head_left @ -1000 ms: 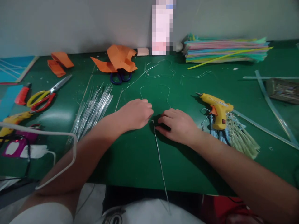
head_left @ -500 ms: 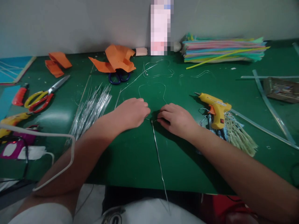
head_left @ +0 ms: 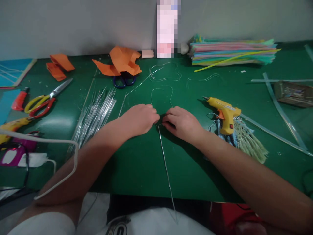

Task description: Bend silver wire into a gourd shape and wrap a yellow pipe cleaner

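Observation:
Between my hands is a thin silver wire (head_left: 165, 160), bent into a loop at the far end with a twisted stem running back towards my lap. My left hand (head_left: 144, 119) pinches the loop's left side near the joint. On the right side, my right hand (head_left: 179, 122) also pinches the wire, fingertips close to the joint. The loop's two curved ends rise beyond my knuckles. My fingers partly hide the wire where they grip it. Left of my left hand lies a bundle of loose silver wires (head_left: 95, 114).
A yellow glue gun (head_left: 225, 112) rests on tassels (head_left: 251, 140) at right. Colourful pipe cleaners (head_left: 232, 54) lie at the back. Scissors (head_left: 49, 99) and orange paper (head_left: 124, 60) are at left. A white cable (head_left: 77, 156) crosses above my left forearm. Shaped wires (head_left: 166, 76) lie beyond my hands.
My hands have come slightly closer together at the wire's joint. The loop has narrowed, its left side shifting right.

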`<act>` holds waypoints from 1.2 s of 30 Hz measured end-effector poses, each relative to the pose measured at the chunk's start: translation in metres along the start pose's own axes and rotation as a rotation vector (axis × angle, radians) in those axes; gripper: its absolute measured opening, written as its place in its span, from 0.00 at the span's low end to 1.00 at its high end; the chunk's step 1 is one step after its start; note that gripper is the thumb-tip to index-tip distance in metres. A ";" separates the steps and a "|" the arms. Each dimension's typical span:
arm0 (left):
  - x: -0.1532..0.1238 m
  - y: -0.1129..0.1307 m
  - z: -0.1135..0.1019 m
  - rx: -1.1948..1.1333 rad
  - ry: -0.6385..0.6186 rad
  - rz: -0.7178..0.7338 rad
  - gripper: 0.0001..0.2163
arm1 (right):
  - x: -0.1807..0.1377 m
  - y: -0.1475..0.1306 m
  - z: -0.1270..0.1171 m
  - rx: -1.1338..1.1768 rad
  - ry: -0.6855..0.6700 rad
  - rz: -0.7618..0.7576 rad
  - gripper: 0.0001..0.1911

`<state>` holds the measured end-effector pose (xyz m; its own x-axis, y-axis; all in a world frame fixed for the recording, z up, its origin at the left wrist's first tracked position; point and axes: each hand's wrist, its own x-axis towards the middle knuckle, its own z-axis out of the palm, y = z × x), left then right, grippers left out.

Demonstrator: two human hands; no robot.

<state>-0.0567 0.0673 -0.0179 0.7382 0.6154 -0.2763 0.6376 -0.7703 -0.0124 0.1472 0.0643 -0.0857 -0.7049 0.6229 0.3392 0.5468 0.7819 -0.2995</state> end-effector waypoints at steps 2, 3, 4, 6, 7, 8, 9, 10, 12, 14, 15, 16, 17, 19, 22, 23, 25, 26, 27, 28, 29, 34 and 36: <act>0.000 0.000 -0.001 -0.003 0.000 -0.008 0.10 | 0.000 0.000 0.000 -0.009 0.002 0.002 0.08; 0.001 0.000 -0.001 -0.003 -0.001 -0.011 0.10 | 0.000 0.000 0.000 -0.014 0.000 0.003 0.08; 0.001 0.001 -0.001 -0.003 -0.001 -0.012 0.10 | -0.001 -0.001 0.000 -0.019 -0.001 0.005 0.08; 0.001 0.001 -0.001 0.001 -0.001 -0.015 0.10 | -0.001 -0.001 -0.001 -0.024 -0.005 0.009 0.08; 0.001 0.002 -0.002 0.004 -0.003 -0.016 0.10 | -0.001 -0.001 -0.001 -0.026 -0.007 0.010 0.08; 0.001 0.002 -0.002 0.006 -0.005 -0.015 0.10 | -0.001 -0.001 -0.001 -0.029 -0.008 0.011 0.08; 0.001 0.002 -0.002 0.008 -0.005 -0.015 0.10 | -0.001 -0.002 -0.001 -0.033 -0.007 0.010 0.08; 0.001 0.003 -0.002 0.011 -0.004 -0.017 0.10 | -0.001 -0.002 -0.002 -0.038 -0.007 0.010 0.08; 0.001 0.003 -0.001 0.013 0.006 -0.018 0.10 | -0.001 -0.002 -0.002 -0.052 -0.008 0.010 0.08; 0.001 0.003 0.000 0.012 0.025 -0.015 0.10 | -0.002 -0.002 -0.002 -0.062 -0.011 0.017 0.09; 0.001 0.003 0.000 0.010 0.035 -0.012 0.10 | -0.002 -0.002 -0.002 -0.064 -0.014 0.020 0.09; 0.001 0.003 0.000 0.009 0.043 -0.010 0.10 | -0.002 -0.002 -0.002 -0.064 -0.017 0.020 0.09; 0.001 0.003 0.001 0.011 0.047 -0.008 0.10 | -0.002 -0.002 -0.002 -0.064 -0.019 0.016 0.09; 0.001 0.003 0.000 0.014 0.042 -0.006 0.10 | -0.002 -0.002 -0.002 -0.066 -0.019 0.008 0.09; 0.001 0.004 -0.001 0.007 0.010 -0.019 0.10 | -0.002 -0.003 -0.002 -0.077 -0.013 0.009 0.10; 0.001 0.004 -0.001 0.002 0.002 -0.026 0.10 | -0.002 -0.003 -0.002 -0.079 -0.012 0.011 0.10; 0.001 0.004 -0.002 -0.005 -0.004 -0.034 0.10 | -0.002 -0.003 -0.002 -0.076 -0.016 0.012 0.09; 0.001 0.004 -0.002 -0.008 -0.001 -0.034 0.10 | -0.001 -0.004 -0.002 -0.074 -0.018 0.012 0.09; 0.001 0.004 -0.002 -0.009 0.004 -0.032 0.10 | -0.001 -0.004 -0.002 -0.073 -0.021 0.014 0.09; 0.001 0.004 -0.001 -0.009 0.007 -0.030 0.09 | -0.001 -0.004 -0.001 -0.072 -0.022 0.016 0.09; 0.001 0.004 -0.001 -0.008 0.010 -0.029 0.09 | -0.001 -0.004 -0.001 -0.073 -0.023 0.018 0.09; 0.001 0.003 0.000 -0.016 0.024 -0.027 0.10 | -0.001 -0.004 0.000 -0.070 -0.021 0.011 0.09; 0.001 0.003 0.000 -0.017 0.017 -0.032 0.10 | -0.001 -0.004 -0.001 -0.077 -0.015 0.007 0.09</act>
<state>-0.0540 0.0661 -0.0183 0.7211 0.6424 -0.2593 0.6643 -0.7474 -0.0042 0.1460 0.0610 -0.0844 -0.7074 0.6284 0.3235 0.5844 0.7775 -0.2324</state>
